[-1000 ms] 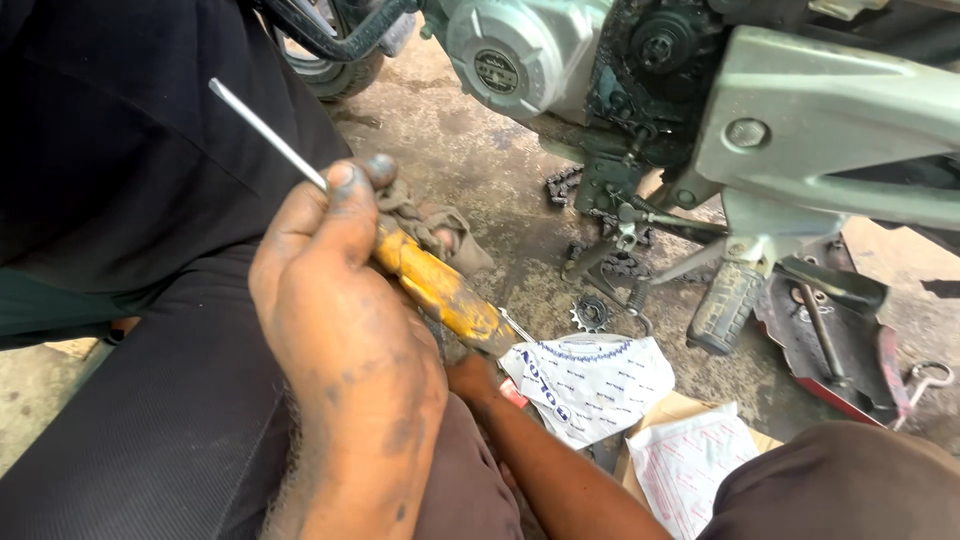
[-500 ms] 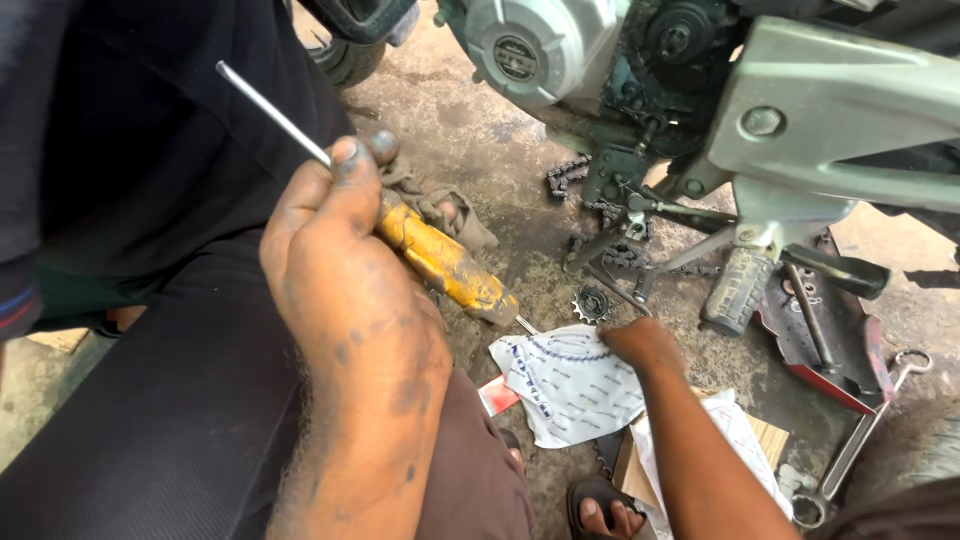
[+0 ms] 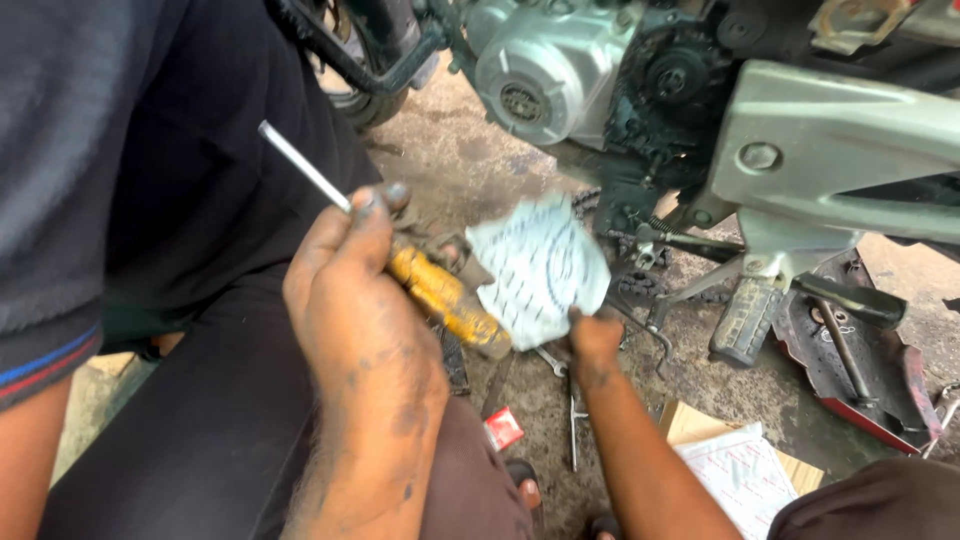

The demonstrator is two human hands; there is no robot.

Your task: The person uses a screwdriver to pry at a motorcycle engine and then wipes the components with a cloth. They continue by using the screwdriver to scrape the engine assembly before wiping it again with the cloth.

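My left hand (image 3: 350,300), smeared with grease, is closed around a screwdriver with a yellow handle (image 3: 445,298). Its thin metal shaft (image 3: 300,165) points up and to the left past my thumb. My right hand (image 3: 595,340) pinches the lower edge of a white printed plastic packet (image 3: 540,265) and holds it up just right of the screwdriver handle. Both hands are over dirty concrete ground in front of a motorcycle engine (image 3: 545,70).
A footpeg (image 3: 745,320) and a drive chain (image 3: 620,245) hang below the engine. A dark red metal cover (image 3: 850,380) with tools lies at right. A cardboard box (image 3: 690,425), spanners (image 3: 572,420) and a small red box (image 3: 503,428) lie on the ground. Another person's dark-sleeved arm (image 3: 40,340) is at left.
My right hand took the white packet off the ground and raised it up beside the screwdriver handle. My left hand kept its grip on the screwdriver and barely moved.
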